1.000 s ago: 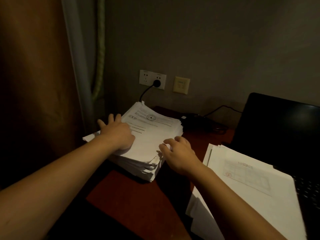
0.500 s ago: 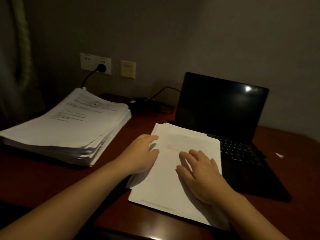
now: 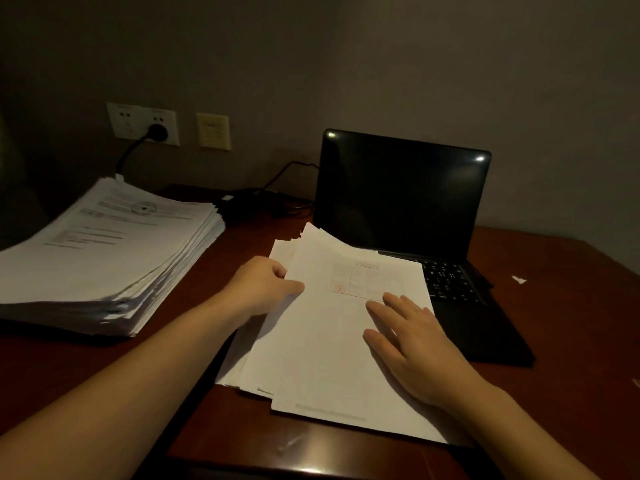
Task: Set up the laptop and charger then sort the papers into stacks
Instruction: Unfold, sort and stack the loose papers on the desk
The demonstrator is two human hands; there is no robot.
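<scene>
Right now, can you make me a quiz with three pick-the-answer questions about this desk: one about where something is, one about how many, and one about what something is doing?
1. Where is the tall stack of white papers?
A) left of the open black laptop
B) on its keyboard
C) on the floor

2. How many black plugs sit in the white wall socket?
A) none
B) one
C) three

3. The right hand on the smaller pile of white sheets is:
A) lying flat, fingers straight
B) making a fist
C) holding a pen

Answers:
1 A: the stack lies on the left side of the dark red-brown wooden desk, apart from the laptop.
2 B: a single plug with its cord.
3 A: it rests open on the top sheet.
</scene>
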